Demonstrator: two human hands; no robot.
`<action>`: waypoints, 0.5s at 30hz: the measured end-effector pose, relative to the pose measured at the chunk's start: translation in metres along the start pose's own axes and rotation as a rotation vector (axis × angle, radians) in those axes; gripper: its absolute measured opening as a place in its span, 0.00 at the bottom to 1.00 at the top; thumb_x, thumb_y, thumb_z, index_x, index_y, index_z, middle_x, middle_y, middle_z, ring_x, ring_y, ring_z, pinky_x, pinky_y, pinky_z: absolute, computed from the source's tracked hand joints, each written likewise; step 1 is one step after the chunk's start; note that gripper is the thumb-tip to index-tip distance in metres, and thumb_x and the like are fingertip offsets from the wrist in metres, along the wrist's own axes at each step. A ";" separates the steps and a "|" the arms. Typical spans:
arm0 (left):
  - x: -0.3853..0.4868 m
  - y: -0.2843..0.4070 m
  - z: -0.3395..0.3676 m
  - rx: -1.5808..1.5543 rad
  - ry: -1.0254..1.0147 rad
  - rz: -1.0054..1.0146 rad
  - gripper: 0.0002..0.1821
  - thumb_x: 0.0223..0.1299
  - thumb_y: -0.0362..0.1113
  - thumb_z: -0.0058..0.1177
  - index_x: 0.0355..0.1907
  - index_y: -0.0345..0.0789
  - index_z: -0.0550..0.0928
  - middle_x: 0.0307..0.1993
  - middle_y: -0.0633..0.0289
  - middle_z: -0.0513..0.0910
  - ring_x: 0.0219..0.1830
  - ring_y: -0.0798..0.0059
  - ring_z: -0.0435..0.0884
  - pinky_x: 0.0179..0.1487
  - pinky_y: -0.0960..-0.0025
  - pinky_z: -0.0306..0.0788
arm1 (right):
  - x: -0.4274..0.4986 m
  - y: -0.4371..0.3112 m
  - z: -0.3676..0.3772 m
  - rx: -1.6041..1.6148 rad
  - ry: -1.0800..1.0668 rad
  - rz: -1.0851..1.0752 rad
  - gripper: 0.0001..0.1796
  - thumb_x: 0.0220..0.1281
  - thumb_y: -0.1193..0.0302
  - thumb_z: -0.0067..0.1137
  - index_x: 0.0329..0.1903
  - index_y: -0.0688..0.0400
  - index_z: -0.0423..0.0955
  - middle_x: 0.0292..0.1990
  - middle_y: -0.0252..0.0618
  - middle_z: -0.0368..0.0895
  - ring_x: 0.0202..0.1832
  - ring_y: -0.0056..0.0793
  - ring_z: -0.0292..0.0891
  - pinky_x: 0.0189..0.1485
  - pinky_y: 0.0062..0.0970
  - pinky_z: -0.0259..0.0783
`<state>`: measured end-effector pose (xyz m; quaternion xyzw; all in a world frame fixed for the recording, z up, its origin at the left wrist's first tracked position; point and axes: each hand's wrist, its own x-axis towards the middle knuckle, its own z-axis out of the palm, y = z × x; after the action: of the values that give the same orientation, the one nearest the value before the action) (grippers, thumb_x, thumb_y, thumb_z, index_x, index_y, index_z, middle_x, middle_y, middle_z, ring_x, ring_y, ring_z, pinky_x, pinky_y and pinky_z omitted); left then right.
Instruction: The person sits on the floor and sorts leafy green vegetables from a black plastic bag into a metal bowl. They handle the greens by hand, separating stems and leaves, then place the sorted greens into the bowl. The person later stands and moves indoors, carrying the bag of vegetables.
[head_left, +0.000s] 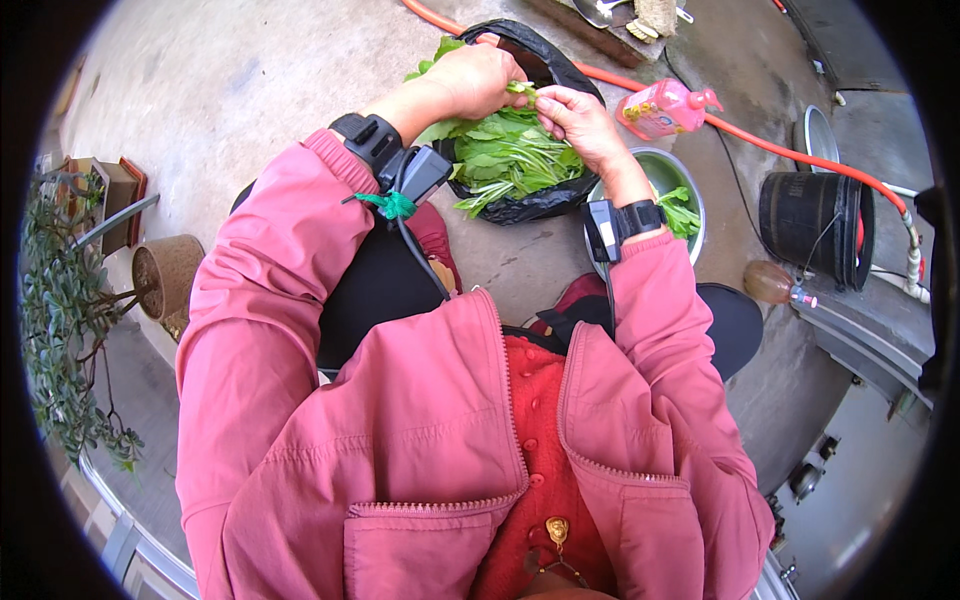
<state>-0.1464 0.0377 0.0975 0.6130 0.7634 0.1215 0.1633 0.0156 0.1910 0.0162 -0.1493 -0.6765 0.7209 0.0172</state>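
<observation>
Leafy green vegetables (517, 154) fill a black plastic bag (517, 210) on the concrete floor before me. Above them, my left hand (476, 79) grips a leafy green stalk (523, 91), its leaves partly hidden behind the wrist. The fingertips of my right hand (577, 120) pinch the same stalk at its pale end, so the two hands nearly meet. Just below my right wrist stands a metal basin (694, 187). Some green leaves (679, 212) lie in it, and my forearm covers part of its rim.
An orange hose (795, 152) runs behind the bag, near a pink pump bottle (660, 109). To the right are a black bucket (806, 221) on its side and a plastic bottle (769, 282). Potted plants (161, 277) stand at left. A brush (643, 30) rests on a slab at the back.
</observation>
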 end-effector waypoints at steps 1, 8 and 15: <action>0.000 -0.001 -0.003 -0.078 0.017 -0.053 0.14 0.60 0.46 0.62 0.42 0.41 0.88 0.32 0.53 0.86 0.39 0.60 0.86 0.48 0.59 0.78 | 0.003 0.012 -0.006 0.236 -0.095 0.004 0.09 0.71 0.66 0.57 0.41 0.59 0.81 0.23 0.23 0.73 0.23 0.12 0.64 0.27 0.18 0.59; 0.000 -0.037 -0.036 -0.267 0.118 -0.321 0.15 0.70 0.50 0.55 0.45 0.43 0.89 0.32 0.62 0.88 0.36 0.77 0.86 0.45 0.69 0.77 | -0.004 0.098 -0.008 -1.085 0.380 0.044 0.23 0.57 0.64 0.68 0.56 0.51 0.80 0.50 0.49 0.81 0.54 0.48 0.76 0.58 0.40 0.72; -0.002 -0.037 -0.029 -0.266 0.172 -0.199 0.15 0.69 0.51 0.54 0.50 0.50 0.88 0.40 0.63 0.89 0.41 0.70 0.88 0.50 0.66 0.77 | -0.003 0.123 0.021 -1.217 0.157 0.414 0.16 0.51 0.61 0.69 0.43 0.51 0.85 0.50 0.44 0.83 0.51 0.46 0.80 0.55 0.42 0.76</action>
<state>-0.1913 0.0280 0.1101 0.4948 0.8087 0.2564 0.1880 0.0353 0.1595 -0.1025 -0.3121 -0.9182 0.1838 -0.1604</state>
